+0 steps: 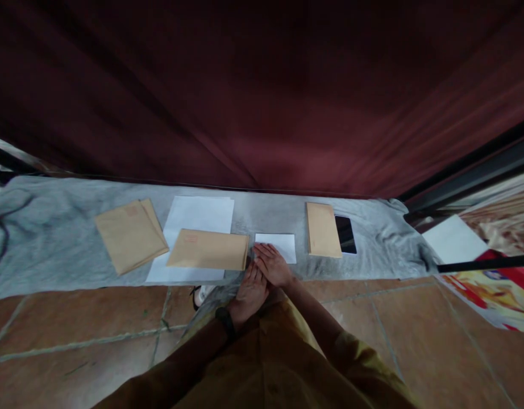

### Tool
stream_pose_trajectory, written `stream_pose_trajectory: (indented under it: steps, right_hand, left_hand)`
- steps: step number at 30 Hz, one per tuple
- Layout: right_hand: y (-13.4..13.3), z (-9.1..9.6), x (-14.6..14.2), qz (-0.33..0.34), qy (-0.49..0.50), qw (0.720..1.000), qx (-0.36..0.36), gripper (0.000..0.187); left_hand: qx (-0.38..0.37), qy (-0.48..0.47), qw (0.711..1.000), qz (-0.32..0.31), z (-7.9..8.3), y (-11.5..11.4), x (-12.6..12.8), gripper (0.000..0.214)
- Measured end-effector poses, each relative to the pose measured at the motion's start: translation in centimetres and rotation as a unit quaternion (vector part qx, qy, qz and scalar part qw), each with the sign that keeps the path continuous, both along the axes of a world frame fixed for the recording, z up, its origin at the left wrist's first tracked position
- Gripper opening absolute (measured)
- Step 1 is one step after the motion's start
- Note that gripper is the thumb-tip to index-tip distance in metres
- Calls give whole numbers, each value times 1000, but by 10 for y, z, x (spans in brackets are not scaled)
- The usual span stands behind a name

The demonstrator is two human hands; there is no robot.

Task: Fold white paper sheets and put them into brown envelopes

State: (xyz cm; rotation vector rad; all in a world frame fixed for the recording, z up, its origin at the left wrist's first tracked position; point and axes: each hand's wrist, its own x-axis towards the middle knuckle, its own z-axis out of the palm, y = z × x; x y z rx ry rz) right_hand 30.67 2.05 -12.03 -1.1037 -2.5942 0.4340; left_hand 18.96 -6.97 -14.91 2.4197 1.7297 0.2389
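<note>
My right hand lies flat with fingers stretched out, covering the lower left part of a small white folded-looking paper. Beside and partly under it, my left hand rests at the near edge of the cloth, fingers straight, a dark band on its wrist. Just beyond the left fingertips is the end of a brown envelope, which sits across larger white sheets. Neither hand visibly grips anything. What lies beneath the palms is hidden.
A grey cloth covers the narrow surface. More brown envelopes overlap at left. To the right, another brown envelope partly covers a dark phone. A dark red curtain hangs behind; a metal bar stands at far right.
</note>
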Motion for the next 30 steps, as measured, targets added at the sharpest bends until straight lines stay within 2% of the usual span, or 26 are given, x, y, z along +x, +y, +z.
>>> stream_pose_trajectory:
  steps: [4, 11, 18, 26, 30]
  right_hand:
    - [16, -3, -4, -5, -2, 1000, -6, 45]
    - [36, -7, -12, -45, 3, 999, -12, 50]
    - [14, -9, 4, -66, 16, 998, 4, 51]
    - [2, -20, 44, -189, -24, 980, 61, 53]
    - [-1, -24, 53, -220, -34, 970, 93, 55]
  left_hand:
    - [42, -3, 999, -3, 2, -2, -2, 59]
    - [58, 20, 998, -15, 2, 1, -2, 59]
    - [63, 31, 997, -13, 16, 7, -3, 50]
    - [44, 45, 998, -9, 25, 11, 0, 53]
    - [36, 41, 999, -2, 30, 14, -1, 51]
